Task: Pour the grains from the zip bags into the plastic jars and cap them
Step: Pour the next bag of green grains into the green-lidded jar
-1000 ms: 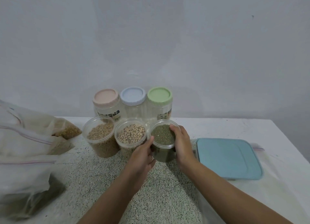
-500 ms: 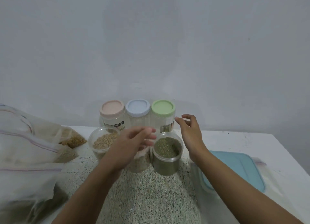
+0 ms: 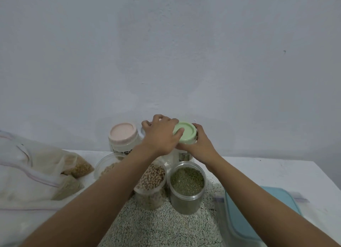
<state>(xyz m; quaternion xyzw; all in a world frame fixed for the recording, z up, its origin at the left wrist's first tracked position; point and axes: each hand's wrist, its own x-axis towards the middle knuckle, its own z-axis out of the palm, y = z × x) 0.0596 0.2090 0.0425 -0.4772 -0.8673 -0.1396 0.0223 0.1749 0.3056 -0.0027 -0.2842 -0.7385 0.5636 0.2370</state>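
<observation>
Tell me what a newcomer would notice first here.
Both hands meet at the back row: the right hand grips the green lid, and the left hand rests its thumb on it. In front, the green-grain jar and the bean jar stand open; zip bags lie at left.

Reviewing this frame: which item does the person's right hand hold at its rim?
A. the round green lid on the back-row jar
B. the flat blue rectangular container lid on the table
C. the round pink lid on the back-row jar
A: the right hand curls round the rim of the round green lid, the left hand has its thumb on that lid's top, and the round pink lid stands untouched.
</observation>
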